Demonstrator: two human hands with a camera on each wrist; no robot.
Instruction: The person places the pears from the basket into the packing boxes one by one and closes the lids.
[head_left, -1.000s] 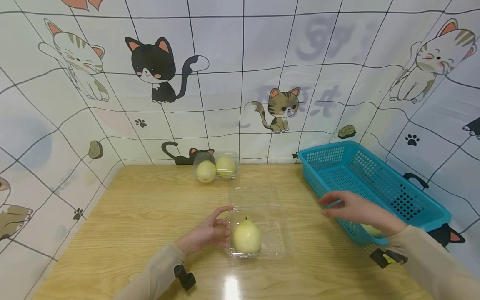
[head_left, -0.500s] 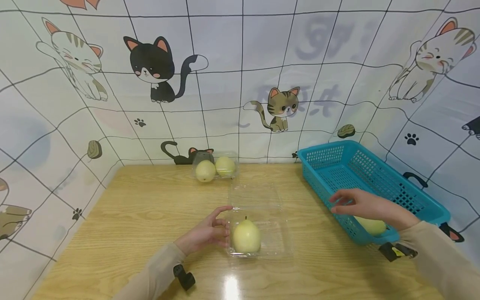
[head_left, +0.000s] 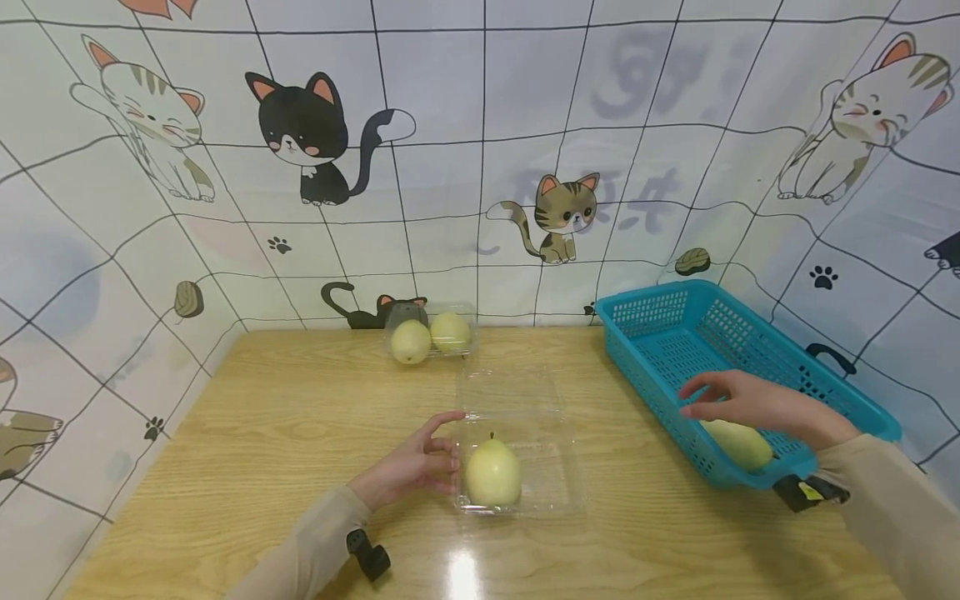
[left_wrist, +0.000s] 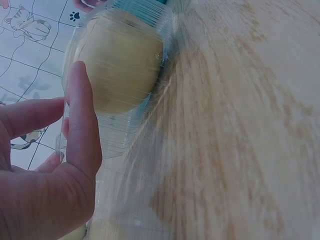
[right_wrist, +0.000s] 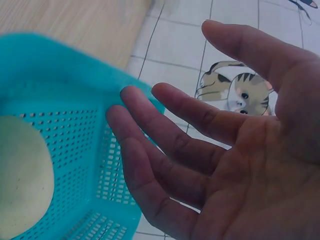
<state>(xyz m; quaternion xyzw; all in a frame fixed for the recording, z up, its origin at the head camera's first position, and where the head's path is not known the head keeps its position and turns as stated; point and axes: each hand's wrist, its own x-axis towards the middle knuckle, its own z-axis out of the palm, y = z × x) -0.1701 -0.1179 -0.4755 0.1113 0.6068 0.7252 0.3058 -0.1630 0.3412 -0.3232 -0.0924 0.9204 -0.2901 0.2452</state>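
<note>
In the head view a clear plastic clamshell box (head_left: 551, 479) lies with its lid folded back, one pale yellow pear (head_left: 493, 473) standing in its left side. My left hand (head_left: 412, 467) grips the box's left wall; up close in the left wrist view, the fingers (left_wrist: 82, 120) lie along the plastic beside the pear. My right hand (head_left: 757, 404) hovers over the near part of the blue basket (head_left: 652, 379), holding nothing, fingers loosely bent and thumb apart in the right wrist view. Beneath it another pear (head_left: 738, 446) sits in the basket, partly hidden by the hand.
At the back of the wooden table (head_left: 300, 417), another clear box (head_left: 471, 310) holds two pears (head_left: 412, 342) against the cat-patterned wall cloth (head_left: 450, 167). The perforated basket stands along the right side, its raised rim running beside the right hand.
My right hand has moved rightward, from near the basket's left rim to over its inside, uncovering more of the pear there. The left hand and the box keep their place.
</note>
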